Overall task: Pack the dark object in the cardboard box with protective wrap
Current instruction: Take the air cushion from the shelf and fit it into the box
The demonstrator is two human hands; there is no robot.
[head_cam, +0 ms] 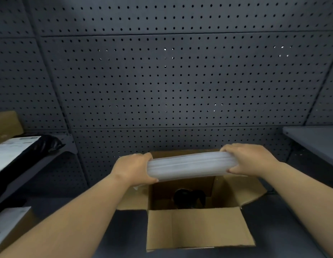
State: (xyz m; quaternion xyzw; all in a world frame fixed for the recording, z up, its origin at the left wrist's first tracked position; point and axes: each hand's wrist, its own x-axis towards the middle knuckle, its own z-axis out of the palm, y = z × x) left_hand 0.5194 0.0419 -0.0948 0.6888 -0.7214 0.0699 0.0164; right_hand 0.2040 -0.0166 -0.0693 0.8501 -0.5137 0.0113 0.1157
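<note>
Lying crosswise above the cardboard box (195, 226), the wrap roll (191, 165) sits in both hands' end grips.

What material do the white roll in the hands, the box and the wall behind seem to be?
White roll: probably soft foam or plastic wrap; translucent, matte, with lengthwise ridges. Box: brown cardboard, matte, with creased flaps. Wall: dark grey pegboard with regular holes, likely painted metal, though the picture leaves that open.
</note>
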